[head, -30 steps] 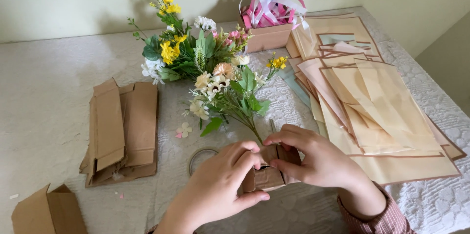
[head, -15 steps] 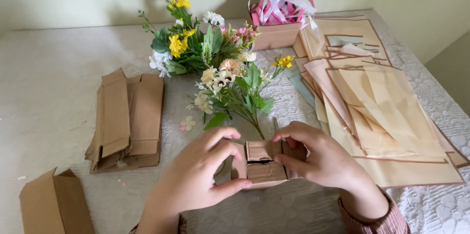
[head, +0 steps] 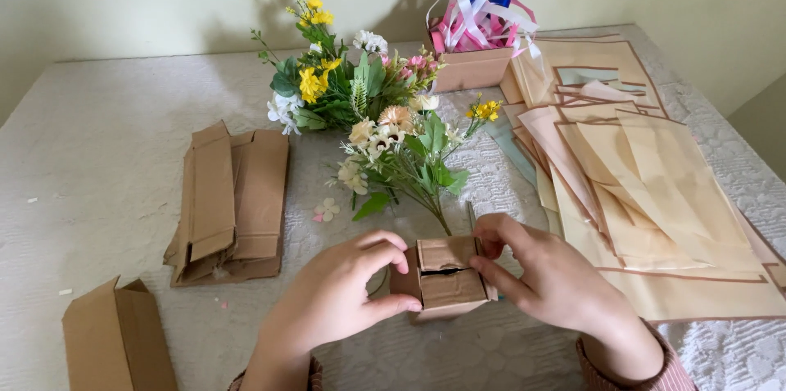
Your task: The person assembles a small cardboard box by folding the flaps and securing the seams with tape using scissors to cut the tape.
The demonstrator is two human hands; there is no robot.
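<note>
A small brown cardboard box (head: 444,275) is held between both hands just above the table, one end facing me with its flaps folded in. My left hand (head: 344,293) grips its left side with thumb and fingers. On the other side, my right hand (head: 548,276) holds the box with fingers on the top flap. Right behind the box lies a bunch of artificial flowers (head: 401,153), stems pointing toward my hands.
A stack of flattened brown boxes (head: 229,203) lies at left and an open box (head: 115,338) at bottom left. Beige wrapping sheets (head: 647,186) cover the right side. A box of pink, white and blue ribbons (head: 475,63) stands at the back. A second flower bunch (head: 327,80) is at back centre.
The box's end has turned toward me and its flaps have been folded in. Both hands shifted slightly while keeping hold of the box.
</note>
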